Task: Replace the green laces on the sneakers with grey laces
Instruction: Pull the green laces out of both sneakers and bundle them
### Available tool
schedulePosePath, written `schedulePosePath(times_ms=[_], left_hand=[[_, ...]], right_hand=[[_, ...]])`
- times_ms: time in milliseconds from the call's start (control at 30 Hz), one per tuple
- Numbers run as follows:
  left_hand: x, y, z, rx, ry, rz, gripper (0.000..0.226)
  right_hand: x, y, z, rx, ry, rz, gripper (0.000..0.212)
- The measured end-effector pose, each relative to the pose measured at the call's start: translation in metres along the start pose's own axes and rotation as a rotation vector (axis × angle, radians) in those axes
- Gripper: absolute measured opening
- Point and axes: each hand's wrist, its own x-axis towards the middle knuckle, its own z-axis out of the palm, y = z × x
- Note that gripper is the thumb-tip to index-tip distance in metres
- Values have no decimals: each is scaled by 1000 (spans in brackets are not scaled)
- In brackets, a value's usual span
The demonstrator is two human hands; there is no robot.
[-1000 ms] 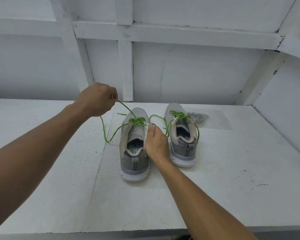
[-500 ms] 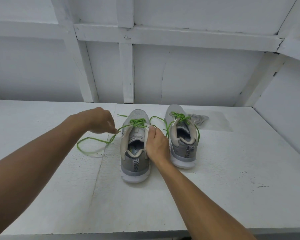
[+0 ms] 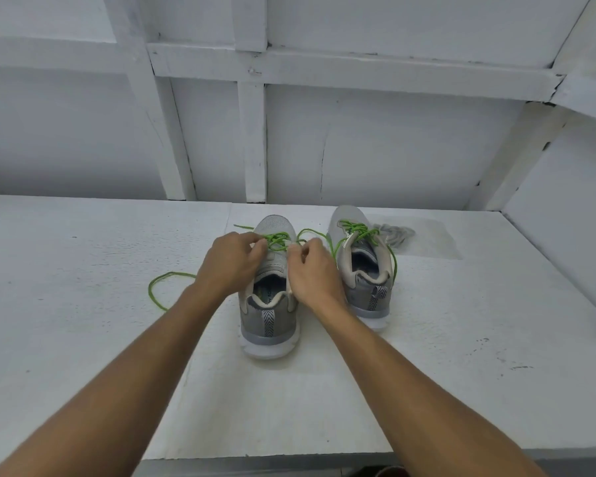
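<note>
Both left hand (image 3: 233, 266) and right hand (image 3: 315, 273) now reach green lace (image 3: 277, 239).

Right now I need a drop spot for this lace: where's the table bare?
Bare table right of the right sneaker, and left beyond the looped green lace. Crowded: the left sneaker under left hand and right hand, and by the grey laces.

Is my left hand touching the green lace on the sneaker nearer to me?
Touching. The head view shows the left hand with its fingers pinching the green lace above the left sneaker tongue.
</note>
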Motion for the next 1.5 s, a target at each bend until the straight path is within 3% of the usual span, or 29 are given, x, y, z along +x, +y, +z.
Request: schedulePosePath(times_ms=[100,300,400,767,900,1100,1267,1400,1500], left_hand=[[-5,-5,11,-71,97,-77,37],[-8,-13,18,-144,153,-202,41],[-10,-15,20,-185,174,-226,40],[-11,-18,26,-229,230,-227,41],[-12,-17,26,-234,239,-225,41],[-13,-17,26,-250,243,-251,39],[-14,-18,26,-288,255,-272,39],[-14,-17,27,-286,267,-284,38],[-13,-15,28,-278,263,-283,37]], right_hand=[[13,-13,-11,-154,19,-188,28],[42,-45,-11,-581,-186,-494,22],[45,-53,0,-711,-267,-552,22],[50,-57,6,-941,-192,-691,28],[51,-55,4,-909,-250,-703,28],[52,-57,6,-981,-199,-823,25],[60,-59,0,-1004,-149,-797,20],[70,-60,-16,-941,58,-419,39],[63,-60,-10,-867,-72,-473,51]])
